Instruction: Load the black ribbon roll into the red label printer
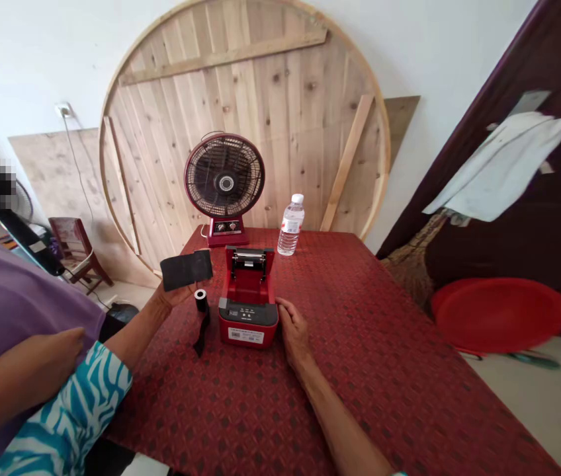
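Note:
In my left hand (177, 295) is a flat black rectangular piece (186, 270), held up over the table; I cannot make out its exact kind. Just right of that hand, a small roll of black paper (202, 304) stands with its loose tail trailing toward me. A red and black label printer (249, 324) sits with its lid raised and its inner compartment exposed. My right hand (293, 327) lies against the printer's right side, fingers slightly bent and touching the casing, not wrapped round it.
Behind the printer on the red patterned table (360, 344) stand a red fan (225, 182) and a water bottle (291, 226). A large round wooden board (290, 119) leans on the wall. A person in purple (22, 284) is close at left. A red basin (499, 314) is at right.

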Demonstrator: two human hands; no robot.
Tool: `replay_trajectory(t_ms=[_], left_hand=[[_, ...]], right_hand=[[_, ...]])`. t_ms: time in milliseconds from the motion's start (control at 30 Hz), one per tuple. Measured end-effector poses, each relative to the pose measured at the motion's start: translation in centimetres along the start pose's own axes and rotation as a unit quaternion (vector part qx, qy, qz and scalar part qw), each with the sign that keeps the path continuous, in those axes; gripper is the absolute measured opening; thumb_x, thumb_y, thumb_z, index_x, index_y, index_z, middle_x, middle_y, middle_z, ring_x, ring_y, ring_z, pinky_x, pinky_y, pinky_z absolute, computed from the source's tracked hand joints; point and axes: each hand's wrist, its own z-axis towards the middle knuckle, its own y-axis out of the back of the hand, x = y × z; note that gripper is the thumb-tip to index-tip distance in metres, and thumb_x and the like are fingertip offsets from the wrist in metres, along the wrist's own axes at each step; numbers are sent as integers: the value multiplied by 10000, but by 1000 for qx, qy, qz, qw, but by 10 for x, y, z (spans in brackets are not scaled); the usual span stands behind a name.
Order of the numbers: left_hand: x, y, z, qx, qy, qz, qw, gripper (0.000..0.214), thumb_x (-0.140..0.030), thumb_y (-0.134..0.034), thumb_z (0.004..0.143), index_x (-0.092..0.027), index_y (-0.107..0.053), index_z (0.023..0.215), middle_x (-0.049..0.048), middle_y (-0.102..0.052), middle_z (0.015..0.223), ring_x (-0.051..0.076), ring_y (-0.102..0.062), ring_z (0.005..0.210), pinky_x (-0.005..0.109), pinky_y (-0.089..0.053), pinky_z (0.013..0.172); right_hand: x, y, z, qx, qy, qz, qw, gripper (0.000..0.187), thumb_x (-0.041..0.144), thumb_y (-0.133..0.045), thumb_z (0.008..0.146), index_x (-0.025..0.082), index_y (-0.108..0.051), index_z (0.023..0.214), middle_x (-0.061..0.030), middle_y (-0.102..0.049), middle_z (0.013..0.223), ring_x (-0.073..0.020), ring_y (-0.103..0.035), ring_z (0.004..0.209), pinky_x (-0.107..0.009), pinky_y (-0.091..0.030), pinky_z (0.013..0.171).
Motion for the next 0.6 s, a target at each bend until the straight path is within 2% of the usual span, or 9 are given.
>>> replay_trajectory(t_ms=[133, 267, 367, 467, 600], left_hand=[[1, -42, -19, 60, 47, -29, 997, 572, -228, -593, 782, -166, -454, 1334, 116, -679, 1078, 221, -678, 842, 398, -506, 844], [5, -74, -35, 86, 54, -52, 994, 636, -225, -617, 745, -154, -441, 1351, 114, -685, 1057, 166, -671, 732, 295, -538, 719], [8, -90, -43, 94, 63, -54, 992, 533, -245, -589, 792, -157, -495, 1309, 88, -709, 956, 132, -652, 655, 250, -537, 643], [8, -101, -47, 103, 72, -39, 991, 433, -268, -604, 807, -164, -568, 1226, 63, -715, 892, 142, -657, 662, 247, -544, 607], [7, -107, -52, 95, 74, -21, 993, 430, -241, -661, 773, -164, -589, 1189, 54, -708, 952, 161, -673, 756, 279, -569, 676]], right_hand=[[0, -1, 1, 1, 9, 6, 1000, 377, 475, -504, 763, 201, -683, 949, -87, -710, 995, -249, -626, 956, -412, -463, 883], [0, -4, 2, -2, 17, 19, 1000, 359, 458, -492, 762, 209, -685, 934, -81, -710, 987, -244, -627, 955, -411, -465, 887], [2, -5, 1, 1, 20, 25, 999, 346, 441, -483, 776, 209, -681, 940, -74, -710, 989, -237, -628, 956, -402, -472, 883], [2, -5, -2, 1, 28, 28, 999, 334, 430, -478, 792, 212, -678, 946, -68, -714, 974, -236, -634, 936, -388, -491, 851], [-1, -5, -3, -6, 32, 25, 999, 308, 431, -478, 804, 237, -685, 925, -62, -722, 918, -244, -644, 904, -371, -513, 792]])
